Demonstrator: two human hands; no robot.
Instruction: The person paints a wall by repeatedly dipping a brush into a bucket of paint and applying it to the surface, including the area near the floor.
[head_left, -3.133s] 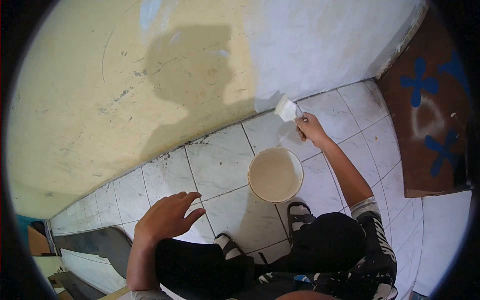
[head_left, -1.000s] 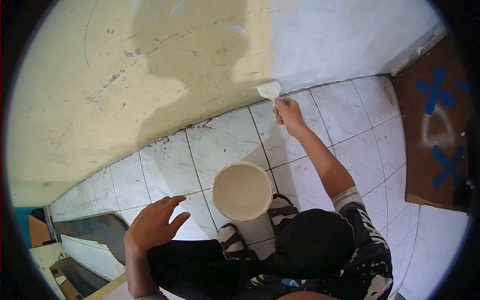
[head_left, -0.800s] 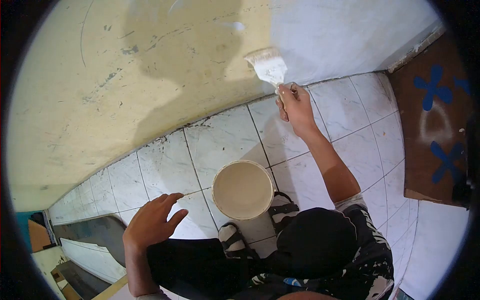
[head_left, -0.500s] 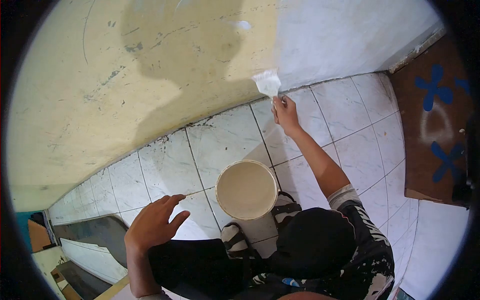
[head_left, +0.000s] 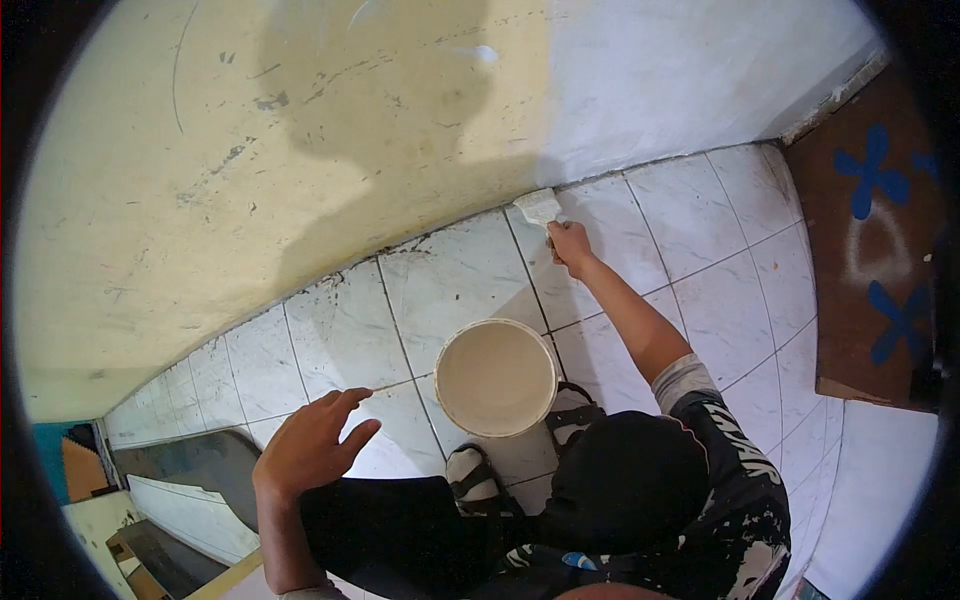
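A white-bristled paintbrush (head_left: 538,206) is gripped by its handle in my right hand (head_left: 571,247). Its bristles are at the foot of the wall, where the wall meets the floor tiles. The wall is worn yellow (head_left: 370,150) on the left and white (head_left: 660,80) on the right, and the brush is near the border between the two. Over my thigh, at the lower left, my left hand (head_left: 315,445) hangs with its fingers apart and nothing in it. Between my hands and just past my feet stands a round bucket (head_left: 497,378) with pale liquid inside.
White floor tiles (head_left: 450,280) run along the wall. A brown board with blue propeller-like shapes (head_left: 870,260) stands at the right. Sandals (head_left: 475,475) are on my feet beside the bucket. Grey and white panels (head_left: 190,515) lie at the lower left.
My right hand has moved the paintbrush down from the lower wall to the line where wall and floor meet. My left hand and the bucket have stayed in place.
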